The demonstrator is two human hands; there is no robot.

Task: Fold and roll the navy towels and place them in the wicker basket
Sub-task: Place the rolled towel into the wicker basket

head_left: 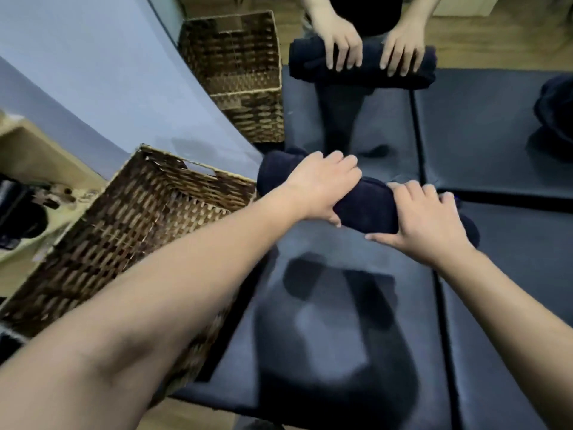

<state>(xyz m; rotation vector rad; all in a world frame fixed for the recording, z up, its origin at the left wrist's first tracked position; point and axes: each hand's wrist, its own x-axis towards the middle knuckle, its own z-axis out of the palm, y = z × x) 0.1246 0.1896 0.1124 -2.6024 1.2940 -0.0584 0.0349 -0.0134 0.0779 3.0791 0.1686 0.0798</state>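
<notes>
The rolled navy towel was gripped on the padded table by the left hand and right hand, fingers curled around it, beside the wicker basket.

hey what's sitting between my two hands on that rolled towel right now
Nothing else: in the head view only a bare stretch of the rolled navy towel shows between the left hand and right hand, both gripping it.

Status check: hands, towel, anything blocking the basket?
Both hands, left and right, grip the rolled towel on the mat. Basket open at left, beside the mat. Nothing seen blocking it.
</notes>
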